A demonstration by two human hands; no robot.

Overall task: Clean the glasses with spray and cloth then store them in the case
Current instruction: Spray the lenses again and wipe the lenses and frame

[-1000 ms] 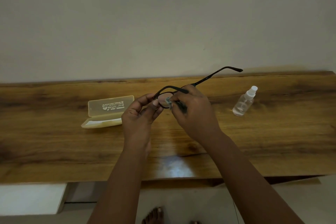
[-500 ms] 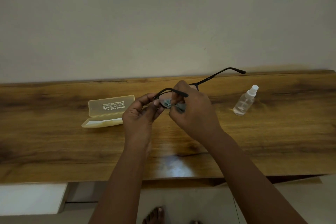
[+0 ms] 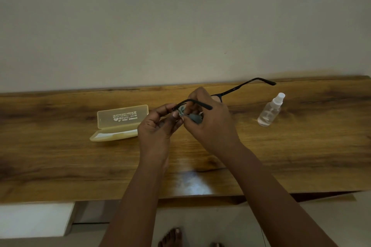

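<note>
Left hand (image 3: 158, 126) is pinching the glasses (image 3: 222, 94) at the frame edge, fingers curled in, and the right hand (image 3: 210, 124) has the grey cloth (image 3: 192, 116) bunched between thumb and fingers, rubbing at the lens. Both are held up above the table (image 3: 60, 166), not resting on it.

Going left to right: the yellowish case (image 3: 120, 122) sits open on the wood, lid tipped back, just left of the left hand. Then the two hands with the glasses between them, one temple arm folded across the front and the other sticking out to the right. Further right the little spray bottle (image 3: 270, 110) stands upright, well clear of everything.

For the wiping itself, I'd say keep the left-hand grip on the rim and not on the glass, or you just put fingerprints back. Pinch the lens from both sides through the cloth and go in small circles, light pressure, supporting near the bridge so the frame doesn't twist. That open arm is easy to snag, so watch it. Can't tell from here if the lens is clean yet, so check it against the light before heading to the case.
</note>
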